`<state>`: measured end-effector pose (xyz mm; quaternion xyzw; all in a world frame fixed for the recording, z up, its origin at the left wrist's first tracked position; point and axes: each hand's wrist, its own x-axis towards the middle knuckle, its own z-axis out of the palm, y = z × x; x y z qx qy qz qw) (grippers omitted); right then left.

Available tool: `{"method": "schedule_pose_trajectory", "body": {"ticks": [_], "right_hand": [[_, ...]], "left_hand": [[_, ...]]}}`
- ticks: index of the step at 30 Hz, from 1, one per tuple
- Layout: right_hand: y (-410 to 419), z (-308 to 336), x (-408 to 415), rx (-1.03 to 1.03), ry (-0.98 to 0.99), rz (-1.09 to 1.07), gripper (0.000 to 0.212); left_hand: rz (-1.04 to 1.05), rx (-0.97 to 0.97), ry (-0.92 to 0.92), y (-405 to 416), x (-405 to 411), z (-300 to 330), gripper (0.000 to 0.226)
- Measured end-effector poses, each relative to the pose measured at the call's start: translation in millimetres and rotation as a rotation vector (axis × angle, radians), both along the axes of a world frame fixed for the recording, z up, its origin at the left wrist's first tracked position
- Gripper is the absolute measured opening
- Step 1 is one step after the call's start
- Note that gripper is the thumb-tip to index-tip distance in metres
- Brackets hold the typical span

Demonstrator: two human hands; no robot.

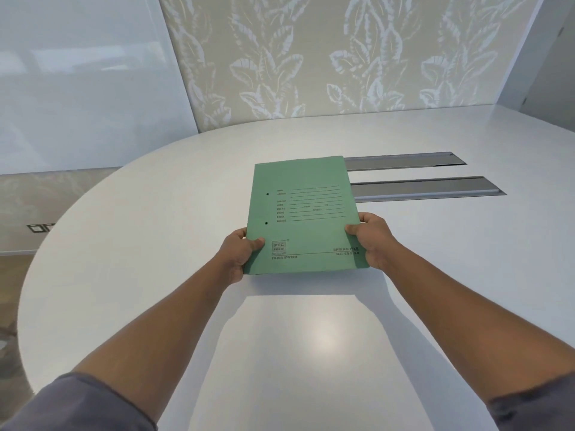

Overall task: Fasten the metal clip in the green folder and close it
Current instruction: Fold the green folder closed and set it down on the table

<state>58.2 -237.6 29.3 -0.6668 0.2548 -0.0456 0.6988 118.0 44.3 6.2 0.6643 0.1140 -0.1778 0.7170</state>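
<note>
You've got a broad white surface in front of you, rounded edge sweeping off to nine o'clock. Two long grey metal strips sit set into its top out at one o'clock, side by side, running left to right across it.

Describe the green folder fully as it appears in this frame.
The green folder looks like matte card, closed, front cover up, printed with ruled form lines, a logo box and "SPRING FILE". Two punched holes sit near its left edge. The left hand and right hand grip its near corners over the white table. No clip shows.
</note>
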Motion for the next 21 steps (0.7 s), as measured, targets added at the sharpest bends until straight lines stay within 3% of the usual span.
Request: {"method": "schedule_pose_trajectory", "body": {"ticks": [3, 7, 11, 14, 21], "right_hand": [[8, -4, 17, 0.002, 0.024, 0.061, 0.029], [20, -13, 38, 0.025, 0.052, 0.114, 0.054], [29, -30, 60, -0.166, 0.019, 0.164, 0.070], [38, -36, 75, -0.313, -0.057, 0.182, 0.053], [52, -51, 116, -0.649, -0.134, 0.276, 0.036]], "left_hand": [[0.075, 0.057, -0.042, 5, 16, 1, 0.036], [0.146, 0.099, -0.103, 13, 40, 3, 0.031], [0.185, 0.195, -0.176, 22, 68, 3, 0.027], [0.199, 0.315, -0.254, 28, 90, -4, 0.027], [0.199, 0.692, -0.373, 32, 133, -29, 0.032]]}}
